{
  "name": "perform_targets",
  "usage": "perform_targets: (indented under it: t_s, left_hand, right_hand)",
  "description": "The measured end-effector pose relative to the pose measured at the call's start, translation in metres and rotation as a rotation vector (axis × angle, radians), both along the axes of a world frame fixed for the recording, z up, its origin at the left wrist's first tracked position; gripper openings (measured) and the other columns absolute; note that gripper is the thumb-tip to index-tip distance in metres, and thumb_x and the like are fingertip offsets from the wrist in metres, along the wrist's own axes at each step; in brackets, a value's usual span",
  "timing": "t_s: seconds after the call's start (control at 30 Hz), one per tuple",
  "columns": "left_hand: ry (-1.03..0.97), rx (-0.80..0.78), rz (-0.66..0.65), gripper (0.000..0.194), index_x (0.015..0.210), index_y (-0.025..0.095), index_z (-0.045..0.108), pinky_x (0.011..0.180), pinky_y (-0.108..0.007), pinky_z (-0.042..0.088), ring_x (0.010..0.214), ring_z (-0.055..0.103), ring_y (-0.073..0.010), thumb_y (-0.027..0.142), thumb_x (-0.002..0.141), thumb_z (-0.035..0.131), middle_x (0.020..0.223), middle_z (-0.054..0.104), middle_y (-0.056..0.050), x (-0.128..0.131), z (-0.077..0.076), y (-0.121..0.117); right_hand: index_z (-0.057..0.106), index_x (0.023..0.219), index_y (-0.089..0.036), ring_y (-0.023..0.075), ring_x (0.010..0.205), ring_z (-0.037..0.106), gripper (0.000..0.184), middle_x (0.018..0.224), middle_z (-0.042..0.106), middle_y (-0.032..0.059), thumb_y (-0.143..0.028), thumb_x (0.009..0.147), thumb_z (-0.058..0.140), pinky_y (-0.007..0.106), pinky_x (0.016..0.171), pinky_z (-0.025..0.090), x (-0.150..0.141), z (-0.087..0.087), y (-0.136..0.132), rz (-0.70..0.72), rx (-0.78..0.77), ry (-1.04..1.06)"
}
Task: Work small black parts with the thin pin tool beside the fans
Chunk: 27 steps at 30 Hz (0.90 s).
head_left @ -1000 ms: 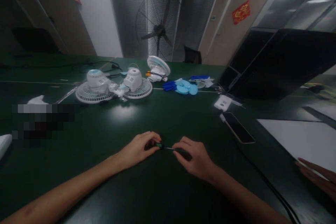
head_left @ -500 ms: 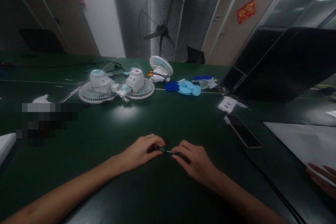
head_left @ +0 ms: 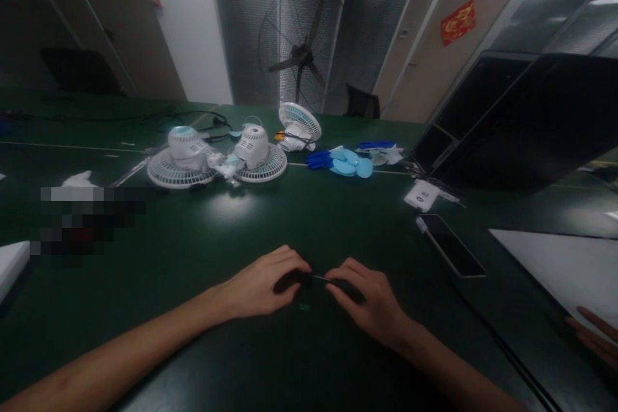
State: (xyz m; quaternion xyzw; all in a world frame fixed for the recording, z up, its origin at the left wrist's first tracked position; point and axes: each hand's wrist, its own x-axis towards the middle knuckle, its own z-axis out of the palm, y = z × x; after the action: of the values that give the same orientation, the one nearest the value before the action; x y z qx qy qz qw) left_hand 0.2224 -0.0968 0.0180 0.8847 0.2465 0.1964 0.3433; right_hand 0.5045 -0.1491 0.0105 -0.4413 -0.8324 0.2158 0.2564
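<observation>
Dark green tabletop (head_left: 270, 219), white fans (head_left: 186, 153) on it, large dark fan (head_left: 302, 55) behind, right hand (head_left: 374, 301) clasping a screwdriver (head_left: 354, 290), left hand (head_left: 261, 283) curled, its hold too shadowed to tell.

Left of the phone (head_left: 452, 246), a broad bare stretch of desk (head_left: 290, 215) gives room to pass, bounded farther back by white fans (head_left: 253, 148) and light-blue pieces (head_left: 348, 163). Nearer, also left, the right hand (head_left: 369, 296), screwdriver (head_left: 351, 288) and left hand (head_left: 265, 280) block the way. Behind the phone stand a white box (head_left: 421, 196) and black panel (head_left: 531, 122); rightward, a white sheet (head_left: 560, 264) and another person's hand (head_left: 596, 333); in front, a cable (head_left: 512, 357).
</observation>
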Motion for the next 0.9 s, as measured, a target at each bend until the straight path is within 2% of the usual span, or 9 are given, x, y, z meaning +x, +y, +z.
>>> perform_targets:
  t_s: [0.17, 0.3, 0.43, 0.53, 0.7, 0.8, 0.9]
  left_hand:
    - [0.092, 0.054, 0.039, 0.045, 0.127, 0.025, 0.063, 0.102, -0.047, 0.045, 0.114, 0.057, -0.029, 0.046, 0.09, 0.077, 0.125, 0.065, -0.009, 0.002, -0.002, -0.014]
    - [0.065, -0.005, 0.07, 0.023, 0.117, 0.025, 0.066, 0.099, -0.041, 0.046, 0.111, 0.059, -0.0249, 0.038, 0.098, 0.07, 0.116, 0.067, -0.006, 0.003, -0.013, -0.018]
    - [0.048, 0.021, 0.107, 0.019, 0.115, 0.024, 0.068, 0.093, -0.036, 0.05, 0.109, 0.061, -0.0231, 0.036, 0.102, 0.065, 0.114, 0.067, -0.006, -0.01, -0.016, 0.003]
    - [0.117, 0.181, 0.213, 0.025, 0.124, 0.023, 0.069, 0.095, -0.039, 0.051, 0.109, 0.062, -0.0241, 0.035, 0.106, 0.056, 0.119, 0.068, -0.009, -0.037, -0.013, 0.034]
    - [0.28, 0.437, 0.506, 0.039, 0.125, 0.02, 0.074, 0.095, -0.046, 0.053, 0.109, 0.064, -0.03, 0.042, 0.107, 0.046, 0.121, 0.07, -0.014, -0.108, -0.014, 0.084]
    - [0.317, 0.485, 0.642, 0.043, 0.126, 0.021, 0.075, 0.095, -0.046, 0.054, 0.113, 0.065, -0.0319, 0.046, 0.105, 0.047, 0.129, 0.07, -0.013, -0.144, -0.02, 0.101]
    - [0.269, 0.457, 0.744, 0.042, 0.12, 0.023, 0.079, 0.097, -0.043, 0.054, 0.112, 0.068, -0.031, 0.049, 0.102, 0.051, 0.127, 0.073, -0.011, -0.162, -0.023, 0.107]
  right_hand:
    - [0.069, 0.115, -0.023, 0.0181, 0.083, 0.068, 0.018, 0.1, 0.068, 0.0057, -0.031, 0.106, 0.057, 0.029, 0.071, 0.054, 0.002, -0.005, 0.002, -0.048, 0.059, 0.042]
    - [0.069, 0.117, -0.023, 0.0179, 0.085, 0.068, 0.019, 0.102, 0.069, 0.0063, -0.033, 0.107, 0.056, 0.028, 0.071, 0.055, 0.003, -0.005, 0.003, -0.027, 0.054, 0.05]
    - [0.069, 0.119, -0.023, 0.0182, 0.085, 0.069, 0.02, 0.104, 0.07, 0.0068, -0.033, 0.107, 0.056, 0.029, 0.071, 0.057, 0.003, -0.003, 0.003, -0.033, 0.028, 0.041]
    - [0.069, 0.118, -0.023, 0.0181, 0.085, 0.069, 0.019, 0.104, 0.07, 0.0061, -0.032, 0.107, 0.057, 0.029, 0.072, 0.058, 0.003, -0.002, 0.003, -0.031, 0.004, 0.047]
    - [0.069, 0.121, -0.024, 0.0177, 0.086, 0.069, 0.02, 0.107, 0.07, 0.0062, -0.032, 0.107, 0.056, 0.028, 0.07, 0.059, 0.005, -0.006, 0.004, 0.013, -0.031, 0.067]
    - [0.069, 0.121, -0.024, 0.0178, 0.088, 0.069, 0.02, 0.107, 0.069, 0.0061, -0.032, 0.107, 0.056, 0.028, 0.072, 0.058, 0.006, -0.007, 0.004, 0.008, -0.037, 0.079]
    - [0.069, 0.12, -0.024, 0.0177, 0.087, 0.068, 0.02, 0.106, 0.069, 0.0057, -0.033, 0.107, 0.056, 0.028, 0.072, 0.058, 0.005, -0.004, 0.003, 0.004, -0.042, 0.084]
